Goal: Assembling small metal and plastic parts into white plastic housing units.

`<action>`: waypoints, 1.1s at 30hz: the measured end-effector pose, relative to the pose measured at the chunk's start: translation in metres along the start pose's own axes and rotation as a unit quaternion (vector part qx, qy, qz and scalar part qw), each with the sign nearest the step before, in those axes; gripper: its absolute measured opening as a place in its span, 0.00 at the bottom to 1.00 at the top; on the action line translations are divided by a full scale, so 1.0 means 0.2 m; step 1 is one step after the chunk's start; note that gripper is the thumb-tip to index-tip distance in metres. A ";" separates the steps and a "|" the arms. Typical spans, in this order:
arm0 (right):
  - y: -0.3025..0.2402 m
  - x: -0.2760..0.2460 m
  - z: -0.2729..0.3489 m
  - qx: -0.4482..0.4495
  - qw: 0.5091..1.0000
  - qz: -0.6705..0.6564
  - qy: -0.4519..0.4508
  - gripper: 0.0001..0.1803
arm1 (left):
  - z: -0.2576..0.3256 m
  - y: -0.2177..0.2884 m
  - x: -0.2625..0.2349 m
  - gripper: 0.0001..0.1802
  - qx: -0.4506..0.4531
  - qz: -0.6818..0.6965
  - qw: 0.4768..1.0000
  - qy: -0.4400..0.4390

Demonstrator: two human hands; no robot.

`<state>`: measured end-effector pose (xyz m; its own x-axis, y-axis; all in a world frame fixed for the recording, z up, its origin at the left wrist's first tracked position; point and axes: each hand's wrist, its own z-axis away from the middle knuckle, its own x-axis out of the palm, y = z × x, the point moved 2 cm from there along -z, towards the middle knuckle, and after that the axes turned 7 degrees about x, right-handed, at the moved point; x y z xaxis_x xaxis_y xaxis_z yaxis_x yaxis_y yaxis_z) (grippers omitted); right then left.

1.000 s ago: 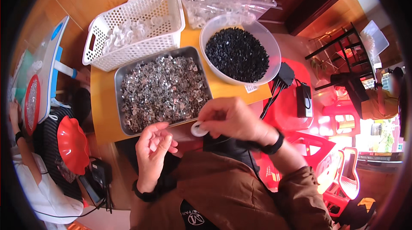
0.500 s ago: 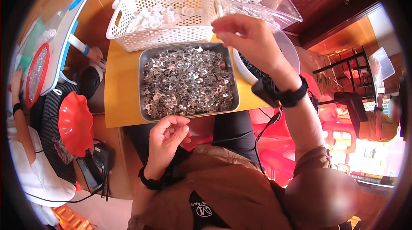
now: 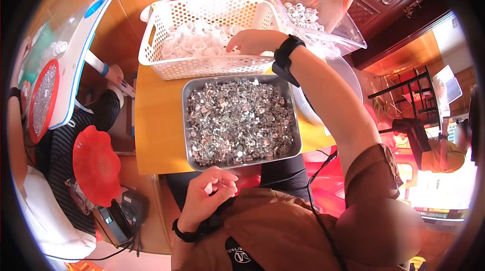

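My right hand (image 3: 255, 42) reaches into the white perforated plastic basket (image 3: 207, 63), above a heap of white ring-shaped plastic pieces (image 3: 194, 41). Its fingers point left and down, somewhat apart, with nothing visible in them. Just in front of the basket, a metal tray (image 3: 186, 137) holds a thick layer of small shiny metal pieces (image 3: 237, 124). My left hand (image 3: 209, 192) hovers near the tray's front edge. Its fingers are curled toward the thumb; whatever they may hold is too small or hidden to make out.
Right of the tray, a round translucent tub (image 3: 348, 79) is partly covered by my right arm. Behind it lies a clear plastic bag (image 3: 348, 31) of white pieces. On the left, a person sits at a white-and-blue table (image 3: 83, 53), near a red scalloped dish (image 3: 96, 165).
My right hand has moved from above the tub's left side into the basket. My left hand stays near the tray's front edge. The whole view has shifted slightly.
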<state>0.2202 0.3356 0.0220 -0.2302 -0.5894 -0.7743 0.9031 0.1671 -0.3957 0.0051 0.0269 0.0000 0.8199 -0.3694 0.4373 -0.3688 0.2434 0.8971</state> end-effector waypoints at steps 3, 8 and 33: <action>-0.05 0.02 0.00 -0.014 0.997 0.077 0.027 0.19 | -0.01 0.00 -0.03 0.09 0.003 0.007 1.000 0.015; -0.05 0.00 0.02 -0.102 0.986 0.114 0.073 0.16 | -0.02 0.01 -0.03 0.10 -0.004 0.001 1.000 0.028; -0.31 0.33 1.14 -0.146 0.866 -0.469 0.095 0.14 | 0.01 0.13 0.24 0.11 0.113 -0.061 0.985 0.117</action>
<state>0.2318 0.1055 0.1087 -0.8937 -0.4373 -0.1003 0.1618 -0.1056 -0.9812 0.0343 0.0130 0.0443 0.9330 -0.1605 0.3221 -0.3271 -0.0050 0.9450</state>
